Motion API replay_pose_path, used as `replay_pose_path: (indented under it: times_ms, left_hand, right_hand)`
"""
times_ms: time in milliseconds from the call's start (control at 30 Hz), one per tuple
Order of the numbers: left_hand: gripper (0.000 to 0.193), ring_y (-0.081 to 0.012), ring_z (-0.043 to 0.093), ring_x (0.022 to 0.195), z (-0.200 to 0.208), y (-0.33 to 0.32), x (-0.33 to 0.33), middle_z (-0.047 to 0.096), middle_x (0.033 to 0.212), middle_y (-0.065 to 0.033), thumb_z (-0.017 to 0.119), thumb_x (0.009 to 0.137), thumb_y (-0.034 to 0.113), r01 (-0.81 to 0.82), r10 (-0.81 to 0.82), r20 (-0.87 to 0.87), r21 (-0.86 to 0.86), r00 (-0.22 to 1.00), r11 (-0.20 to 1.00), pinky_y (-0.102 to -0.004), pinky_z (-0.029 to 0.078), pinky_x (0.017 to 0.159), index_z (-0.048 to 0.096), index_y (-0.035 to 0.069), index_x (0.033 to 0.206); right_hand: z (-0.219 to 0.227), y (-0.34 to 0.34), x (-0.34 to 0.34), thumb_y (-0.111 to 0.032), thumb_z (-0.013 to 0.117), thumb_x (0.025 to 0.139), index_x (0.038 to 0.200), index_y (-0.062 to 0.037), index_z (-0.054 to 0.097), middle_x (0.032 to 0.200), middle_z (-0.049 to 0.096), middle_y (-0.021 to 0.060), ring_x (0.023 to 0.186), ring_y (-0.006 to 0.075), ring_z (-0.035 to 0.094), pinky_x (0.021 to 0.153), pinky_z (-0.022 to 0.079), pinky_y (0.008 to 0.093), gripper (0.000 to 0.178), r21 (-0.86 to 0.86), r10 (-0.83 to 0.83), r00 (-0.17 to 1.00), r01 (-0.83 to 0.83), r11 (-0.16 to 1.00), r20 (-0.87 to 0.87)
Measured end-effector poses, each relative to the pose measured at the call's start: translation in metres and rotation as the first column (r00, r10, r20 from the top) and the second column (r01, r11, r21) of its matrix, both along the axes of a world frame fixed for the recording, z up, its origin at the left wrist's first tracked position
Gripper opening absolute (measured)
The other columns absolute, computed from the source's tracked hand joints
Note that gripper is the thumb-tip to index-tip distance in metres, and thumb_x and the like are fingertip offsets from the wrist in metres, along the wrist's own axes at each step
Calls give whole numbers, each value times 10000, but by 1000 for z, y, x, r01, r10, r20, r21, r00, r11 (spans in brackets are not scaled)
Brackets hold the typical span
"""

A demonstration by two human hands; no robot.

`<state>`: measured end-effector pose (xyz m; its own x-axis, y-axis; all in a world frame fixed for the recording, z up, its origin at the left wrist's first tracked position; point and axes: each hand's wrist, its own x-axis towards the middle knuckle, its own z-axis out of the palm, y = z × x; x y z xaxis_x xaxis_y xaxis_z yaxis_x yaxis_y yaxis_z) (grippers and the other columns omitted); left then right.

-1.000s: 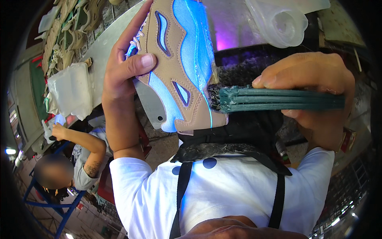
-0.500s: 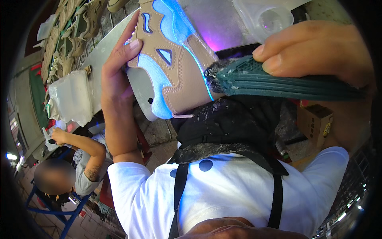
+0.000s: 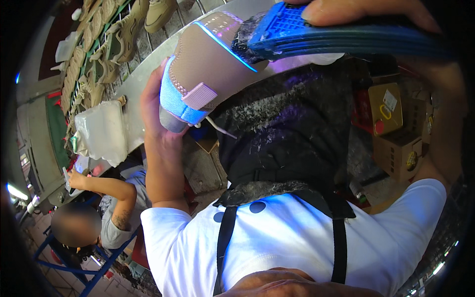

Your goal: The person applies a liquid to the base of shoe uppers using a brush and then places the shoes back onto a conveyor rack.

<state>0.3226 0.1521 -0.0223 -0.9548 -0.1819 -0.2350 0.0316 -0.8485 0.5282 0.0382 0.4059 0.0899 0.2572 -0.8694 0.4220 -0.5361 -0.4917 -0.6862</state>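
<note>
My left hand (image 3: 157,106) is wrapped around the far left side of a tan shoe upper (image 3: 203,69) on a grey last. The upper's heel faces me, showing light-blue lining, a pull tab and a loose lace end. A bright blue line glows along the upper's lower edge. My right hand (image 3: 361,11), partly cut off by the top edge, grips a brush (image 3: 316,42) with a thick, ridged, dark handle, lit blue on top. Its dark, fuzzy tip touches the upper beside the glowing line.
A metal bench edge (image 3: 136,94) curves behind the shoe. Several tan shoes (image 3: 126,37) hang on a rack at far left, near a clear plastic container (image 3: 104,131). A co-worker (image 3: 116,198) sits left. Cardboard boxes (image 3: 398,153) stand at right.
My left hand has turned the upper so its heel now faces me. The brush and my right hand have moved up and left, and the brush handle now looks bluer.
</note>
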Motion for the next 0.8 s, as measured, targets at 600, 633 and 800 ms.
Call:
replay_pose_path:
  times_ms: [600, 633, 800]
  left_hand:
    - [719, -221, 599, 667, 28, 65, 42, 572, 965, -247, 554, 958, 530, 45, -156, 138, 594, 978, 803, -295, 539, 514, 459, -119, 1252]
    - [719, -215, 593, 657, 29, 70, 47, 567, 952, -237, 558, 958, 524, 51, -169, 130, 629, 977, 776, -289, 535, 516, 454, -135, 1227]
    - [576, -179, 624, 697, 29, 92, 57, 534, 993, -214, 612, 989, 269, 79, -187, 72, 720, 980, 690, -241, 562, 534, 391, -72, 1397]
  right_hand:
    - [3, -25, -28, 4, 716, 880, 1183, -41, 679, 1133, 697, 291, 1178, 411, 618, 1029, 480, 472, 308, -217, 331, 925, -290, 932, 185]
    - [-5, -31, -25, 10, 717, 879, 1187, -43, 678, 1137, 696, 292, 1187, 415, 614, 1036, 477, 475, 315, -240, 360, 912, -311, 920, 198]
    - [-20, -43, -17, 41, 718, 874, 1207, -54, 674, 1158, 691, 299, 1233, 431, 595, 1074, 458, 491, 349, -307, 475, 839, -393, 867, 266]
